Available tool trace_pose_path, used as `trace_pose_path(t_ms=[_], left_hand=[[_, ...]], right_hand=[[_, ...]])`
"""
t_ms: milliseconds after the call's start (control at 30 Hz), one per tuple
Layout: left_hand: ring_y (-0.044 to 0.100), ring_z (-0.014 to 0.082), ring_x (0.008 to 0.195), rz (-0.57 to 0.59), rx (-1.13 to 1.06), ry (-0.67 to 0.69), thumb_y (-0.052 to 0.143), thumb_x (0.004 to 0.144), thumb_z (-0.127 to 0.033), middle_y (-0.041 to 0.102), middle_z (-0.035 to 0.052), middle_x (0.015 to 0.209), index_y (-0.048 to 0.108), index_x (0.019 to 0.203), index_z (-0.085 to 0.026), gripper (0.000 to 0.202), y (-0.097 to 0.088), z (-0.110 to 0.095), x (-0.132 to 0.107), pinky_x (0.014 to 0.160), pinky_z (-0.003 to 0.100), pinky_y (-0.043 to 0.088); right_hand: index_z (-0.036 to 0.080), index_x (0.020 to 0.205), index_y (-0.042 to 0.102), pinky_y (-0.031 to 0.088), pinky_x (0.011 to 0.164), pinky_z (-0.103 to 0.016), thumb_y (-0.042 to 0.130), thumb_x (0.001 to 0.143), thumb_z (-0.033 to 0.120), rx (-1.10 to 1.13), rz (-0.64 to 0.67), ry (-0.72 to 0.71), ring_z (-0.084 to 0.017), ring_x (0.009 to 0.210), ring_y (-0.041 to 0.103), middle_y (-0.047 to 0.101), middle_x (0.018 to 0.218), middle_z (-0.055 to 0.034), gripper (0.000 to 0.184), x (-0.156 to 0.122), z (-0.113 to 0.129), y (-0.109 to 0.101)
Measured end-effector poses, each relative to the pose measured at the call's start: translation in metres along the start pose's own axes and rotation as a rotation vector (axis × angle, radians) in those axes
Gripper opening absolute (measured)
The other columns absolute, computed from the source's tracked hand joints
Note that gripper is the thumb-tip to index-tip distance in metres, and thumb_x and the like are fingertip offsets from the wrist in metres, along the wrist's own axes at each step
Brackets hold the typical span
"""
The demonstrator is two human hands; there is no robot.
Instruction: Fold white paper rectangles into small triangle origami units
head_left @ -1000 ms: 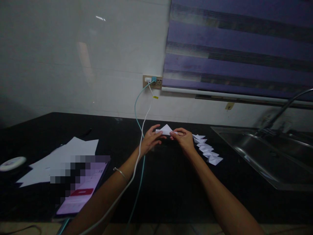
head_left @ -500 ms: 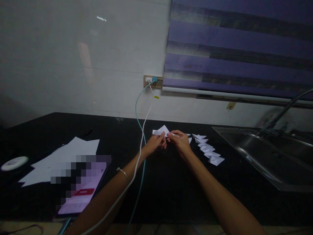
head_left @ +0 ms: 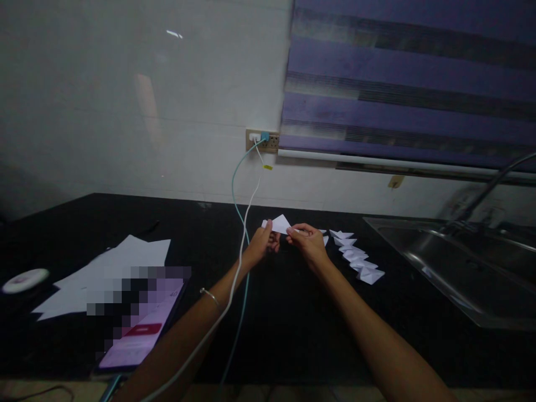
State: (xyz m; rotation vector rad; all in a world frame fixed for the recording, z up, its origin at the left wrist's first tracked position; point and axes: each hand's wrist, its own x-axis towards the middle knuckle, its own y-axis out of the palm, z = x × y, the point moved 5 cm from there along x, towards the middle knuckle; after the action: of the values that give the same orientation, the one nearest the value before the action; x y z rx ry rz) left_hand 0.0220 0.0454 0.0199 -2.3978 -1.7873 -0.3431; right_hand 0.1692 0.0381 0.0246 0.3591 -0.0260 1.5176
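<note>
White folded paper (head_left: 280, 224) was pinched at one end by the left hand (head_left: 259, 244), at the other by the right hand (head_left: 310, 242), while smaller-looking folded pieces (head_left: 355, 254) lay right of that grip.

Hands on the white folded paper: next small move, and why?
Probably press the left end of the white peaked folded paper flat: the left hand has its thumb on it, and the right hand pinches the other end.
</note>
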Motion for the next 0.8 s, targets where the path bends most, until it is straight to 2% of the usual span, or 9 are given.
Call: trace_pose_path(t_ms=[200, 333, 500, 633, 700, 800], left_hand=[[0.047, 0.0102, 0.04, -0.031, 0.015, 0.043, 0.038, 0.084, -0.065, 0.05, 0.0014, 0.043, 0.052, 0.055, -0.015, 0.059, -0.002, -0.007, 0.0, 0.043, 0.021, 0.032], [0.049, 0.011, 0.039, -0.01, -0.108, -0.042, 0.031, 0.084, -0.069, 0.05, 0.0019, 0.045, 0.051, 0.058, -0.016, 0.062, 0.0, 0.0, 0.001, 0.04, 0.021, 0.03], [0.05, 0.0102, 0.039, -0.05, -0.155, -0.037, 0.036, 0.082, -0.07, 0.05, 0.001, 0.045, 0.053, 0.061, -0.015, 0.061, -0.004, 0.004, 0.004, 0.04, 0.02, 0.032], [0.046, 0.01, 0.032, -0.061, -0.214, -0.168, 0.032, 0.077, -0.077, 0.045, -0.002, 0.042, 0.054, 0.068, -0.015, 0.067, -0.002, 0.015, 0.007, 0.033, 0.019, 0.024], [0.047, 0.0098, 0.032, -0.055, -0.228, -0.198, 0.038, 0.075, -0.076, 0.046, -0.0028, 0.045, 0.053, 0.073, -0.015, 0.063, 0.002, 0.018, 0.007, 0.032, 0.018, 0.022], [0.047, 0.0073, 0.036, -0.035, -0.264, -0.15, 0.054, 0.074, -0.065, 0.049, -0.0036, 0.051, 0.052, 0.079, -0.015, 0.05, 0.011, 0.016, 0.005, 0.033, 0.016, 0.024]], right_hand=[[0.016, 0.079, 0.066, 0.055, 0.059, -0.03, 0.08, 0.058, 0.039, -0.034, -0.019, -0.042, -0.017, 0.056, 0.066, 0.069, 0.062, -0.0033, 0.034, -0.001, 0.002, 0.001], [0.017, 0.077, 0.065, 0.055, 0.059, -0.029, 0.08, 0.058, 0.037, -0.022, -0.033, -0.047, -0.017, 0.055, 0.065, 0.069, 0.061, -0.0025, 0.032, -0.003, 0.004, 0.002], [0.017, 0.077, 0.065, 0.055, 0.059, -0.03, 0.08, 0.059, 0.039, -0.039, -0.053, -0.053, -0.018, 0.056, 0.066, 0.069, 0.062, -0.003, 0.032, -0.004, 0.004, 0.003], [0.018, 0.079, 0.065, 0.054, 0.06, -0.031, 0.078, 0.061, 0.04, -0.058, -0.107, -0.121, -0.019, 0.059, 0.067, 0.07, 0.064, -0.0034, 0.032, -0.003, 0.002, -0.002], [0.018, 0.081, 0.065, 0.054, 0.061, -0.03, 0.076, 0.063, 0.04, -0.093, -0.115, -0.178, -0.02, 0.063, 0.067, 0.07, 0.067, -0.0039, 0.03, -0.004, 0.003, -0.002], [0.019, 0.083, 0.066, 0.054, 0.064, -0.03, 0.073, 0.067, 0.04, -0.182, -0.086, -0.229, -0.02, 0.068, 0.068, 0.071, 0.072, -0.0046, 0.028, -0.006, 0.004, 0.002]])
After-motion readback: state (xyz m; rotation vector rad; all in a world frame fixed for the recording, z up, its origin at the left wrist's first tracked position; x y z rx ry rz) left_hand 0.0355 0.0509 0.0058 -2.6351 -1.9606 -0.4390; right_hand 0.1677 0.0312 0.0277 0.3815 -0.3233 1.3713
